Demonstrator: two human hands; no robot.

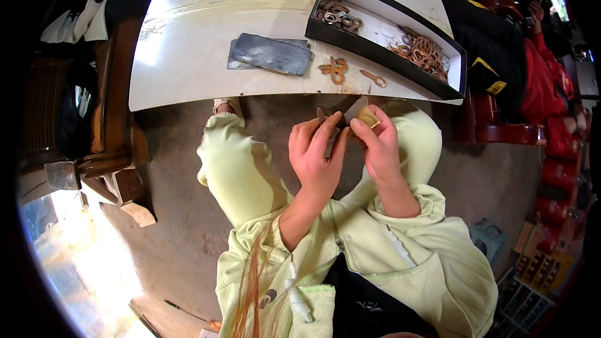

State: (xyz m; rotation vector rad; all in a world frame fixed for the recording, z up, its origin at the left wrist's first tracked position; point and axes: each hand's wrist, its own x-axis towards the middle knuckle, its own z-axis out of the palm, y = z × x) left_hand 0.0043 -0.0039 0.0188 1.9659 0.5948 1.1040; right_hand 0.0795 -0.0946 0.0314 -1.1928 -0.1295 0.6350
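Just beyond the table's near edge, my hands meet above my lap. My left hand (316, 153) is closed around a small rusty metal piece (321, 114), whose rounded end shows past the fingers; the rest is hidden. In my right hand (380, 147) is a folded piece of sandpaper (368, 116), yellowish on one side and grey on the other, pinched under the thumb. It lies close against the fingertips of the left hand; whether it touches the metal cannot be seen. On the table before them lie a small pile of rusty ring-ended metal pieces (334, 69) and a single one (374, 78).
A long black box (382, 37) with a white inside holds many rusty metal pieces at both ends. Dark grey sheets (270, 54) overlap on the white table (188, 56). A wooden chair (106, 106) stands left; a person in red (544, 75) sits right.
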